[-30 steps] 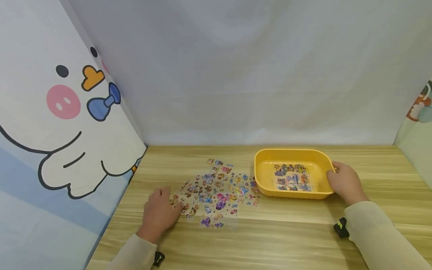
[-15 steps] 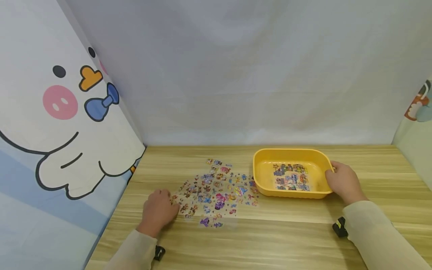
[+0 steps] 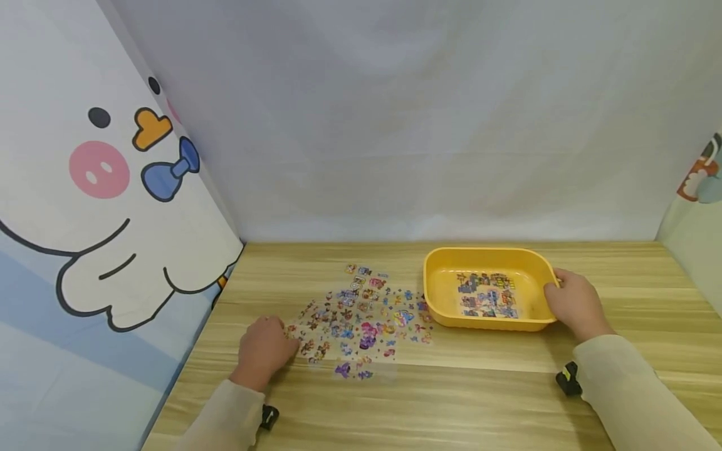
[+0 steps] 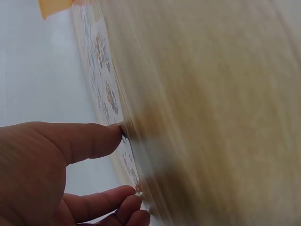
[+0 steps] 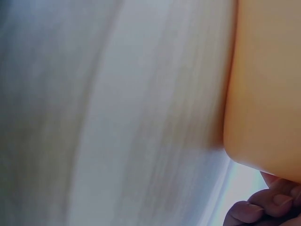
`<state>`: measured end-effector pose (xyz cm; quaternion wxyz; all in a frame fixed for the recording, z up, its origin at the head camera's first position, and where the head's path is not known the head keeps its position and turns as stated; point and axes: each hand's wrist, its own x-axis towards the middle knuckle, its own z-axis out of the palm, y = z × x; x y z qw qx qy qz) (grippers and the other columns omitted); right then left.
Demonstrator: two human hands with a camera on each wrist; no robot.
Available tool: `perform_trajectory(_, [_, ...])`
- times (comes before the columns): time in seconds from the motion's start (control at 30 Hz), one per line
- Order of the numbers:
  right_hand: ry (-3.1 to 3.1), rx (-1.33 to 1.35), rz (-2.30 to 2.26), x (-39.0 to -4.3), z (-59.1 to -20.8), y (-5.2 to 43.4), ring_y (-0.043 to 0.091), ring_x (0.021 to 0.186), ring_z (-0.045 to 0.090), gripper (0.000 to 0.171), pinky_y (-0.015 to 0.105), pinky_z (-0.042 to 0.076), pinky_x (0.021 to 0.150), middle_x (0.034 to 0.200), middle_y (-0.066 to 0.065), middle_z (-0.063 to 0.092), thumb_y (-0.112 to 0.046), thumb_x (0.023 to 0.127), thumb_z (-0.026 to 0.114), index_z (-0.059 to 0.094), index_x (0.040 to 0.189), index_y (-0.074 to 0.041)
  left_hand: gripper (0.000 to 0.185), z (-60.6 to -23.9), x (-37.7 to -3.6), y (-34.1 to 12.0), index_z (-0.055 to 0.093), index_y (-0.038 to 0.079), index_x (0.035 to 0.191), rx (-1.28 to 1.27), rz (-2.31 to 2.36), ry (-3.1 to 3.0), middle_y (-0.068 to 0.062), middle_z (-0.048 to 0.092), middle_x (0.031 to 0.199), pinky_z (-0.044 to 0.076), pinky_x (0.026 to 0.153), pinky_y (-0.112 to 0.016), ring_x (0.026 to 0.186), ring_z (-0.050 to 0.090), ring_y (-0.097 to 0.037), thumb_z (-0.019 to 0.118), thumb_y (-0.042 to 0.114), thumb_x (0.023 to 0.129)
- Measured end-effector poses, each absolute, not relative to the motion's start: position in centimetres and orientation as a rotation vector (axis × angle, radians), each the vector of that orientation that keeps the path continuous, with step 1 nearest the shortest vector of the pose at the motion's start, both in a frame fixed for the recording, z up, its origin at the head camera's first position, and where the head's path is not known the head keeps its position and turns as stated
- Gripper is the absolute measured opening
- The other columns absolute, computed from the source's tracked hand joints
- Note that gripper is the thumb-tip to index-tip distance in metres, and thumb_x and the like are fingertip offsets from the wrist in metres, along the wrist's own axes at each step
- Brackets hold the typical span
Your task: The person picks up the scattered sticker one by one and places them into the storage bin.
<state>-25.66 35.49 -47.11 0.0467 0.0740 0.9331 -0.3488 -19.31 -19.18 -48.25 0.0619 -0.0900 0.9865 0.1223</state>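
Stickers [image 3: 361, 326] on clear sheets lie flat on the table, spread just below and left of centre in the head view; sheets overlap, prints small and many-coloured (brown, blue, pink, purple). Right fringe reaches the tray [image 3: 491, 324]; cannot tell whether it runs beneath.

Left hand [image 3: 264, 347]: at the left edge of the spread, lower left of the frame. Left wrist view: thumb [image 4: 96, 140] extended, set apart from the fingers [image 4: 101, 202]; tips at the sheet's edge. Hand loose, not clenched.

Tray: yellow, oblong with rounded corners, open side up, right of centre. On its floor, a second batch [image 3: 487, 295] of printed stickers, lying flat. One corner of the tray shows at upper left of the left wrist view; in the right wrist view its wall fills the right side.

Right hand [image 3: 576, 304]: grasping the tray by its right end, thumb over the rim. In the right wrist view, curled fingers appear at lower right, just below the tray's corner.

Both forearms in pale sleeves [image 3: 637, 388], a small black device [image 3: 568, 379] at each wrist.

Table [image 3: 451, 407]: light wood grain. White cloth [image 3: 423, 125] behind; cartoon print [image 3: 169, 250] at left of the frame.
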Motion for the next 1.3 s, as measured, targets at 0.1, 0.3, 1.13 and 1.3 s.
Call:
perform_trajectory(0.1, [2.848,0.224,-1.066,-25.63,-47.10,35.50,0.036,0.094,0.062,0.058,0.038,0.053,0.074,0.129,0.038,0.054,-0.019,0.103,0.037,0.035,0.148,0.019,0.032,-48.18,-19.34,-19.14,0.065,0.000,0.088,-0.274,0.369,2.983,-0.015,0.060,0.087,0.051,0.060,-0.047,0.072,0.056,-0.028,0.078,0.029,0.085])
perform_trajectory(0.3, [2.839,0.226,-1.079,-25.65,-47.07,35.50,0.037,0.095,0.061,0.058,0.041,0.053,0.076,0.131,0.038,0.053,-0.018,0.104,0.037,0.034,0.148,0.019,0.032,-48.22,-19.29,-19.13,0.059,0.005,0.079,-0.293,0.407,2.985,-0.013,0.058,0.082,0.047,0.057,-0.044,0.068,0.054,-0.027,0.079,0.029,0.085])
perform_trajectory(1.13, [2.840,0.216,-1.086,-25.83,-47.36,35.66,0.035,0.092,0.063,0.058,0.032,0.051,0.068,0.130,0.038,0.054,-0.019,0.104,0.037,0.035,0.148,0.019,0.038,-48.42,-19.32,-19.19,0.070,-0.004,0.101,-0.298,0.379,2.993,-0.019,0.065,0.098,0.056,0.070,-0.051,0.085,0.063,-0.034,0.083,0.028,0.086])
perform_trajectory(1.3, [2.837,0.212,-1.084,-25.85,-47.35,35.69,0.033,0.089,0.063,0.058,0.030,0.051,0.065,0.128,0.038,0.055,-0.018,0.104,0.037,0.034,0.148,0.019,0.044,-48.22,-19.25,-18.95,0.068,-0.008,0.110,-0.299,0.386,2.989,-0.022,0.064,0.103,0.056,0.075,-0.054,0.092,0.064,-0.040,0.083,0.027,0.087])
